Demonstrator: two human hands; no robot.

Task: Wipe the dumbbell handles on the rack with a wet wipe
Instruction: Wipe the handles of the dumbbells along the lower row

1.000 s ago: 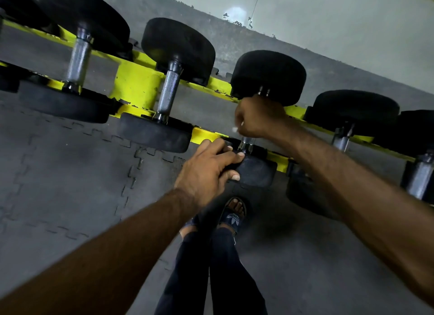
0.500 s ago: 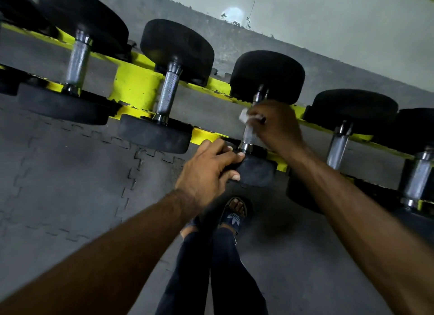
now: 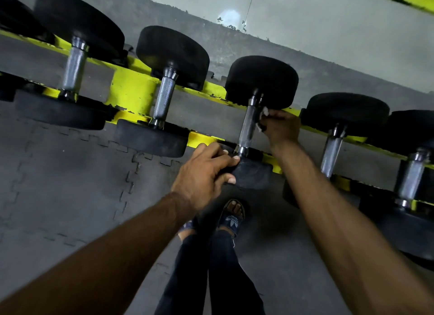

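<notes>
- The fingers [image 3: 270, 123] of the right hand [image 3: 281, 128] are curled together. They pinch a white wet wipe [image 3: 264, 114] against the right side of a steel handle [image 3: 248, 127], near its far end, just right of the frame's centre.
- The left hand [image 3: 202, 176] grips the near rubber head [image 3: 252, 173] of the same dumbbell [image 3: 244, 141], with fingers and thumb clamped over its edge as if to steady it.
- The wet wipe looks soft, thin and limp, so it probably needs bunching in the fingers to wrap the bar rather than slide off.
- The handle is stiff, knurled metal and likely grippy when dry. The dumbbell looks heavy, so it is best braced by its head rather than lifted.
- The handle's long axis runs from lower centre up and slightly right, toward the far head [image 3: 261, 80].
- It lies across the yellow rack [image 3: 135, 91], which slants from upper left to lower right. Neighbouring dumbbells [image 3: 164, 98] lie roughly parallel on both sides.
</notes>
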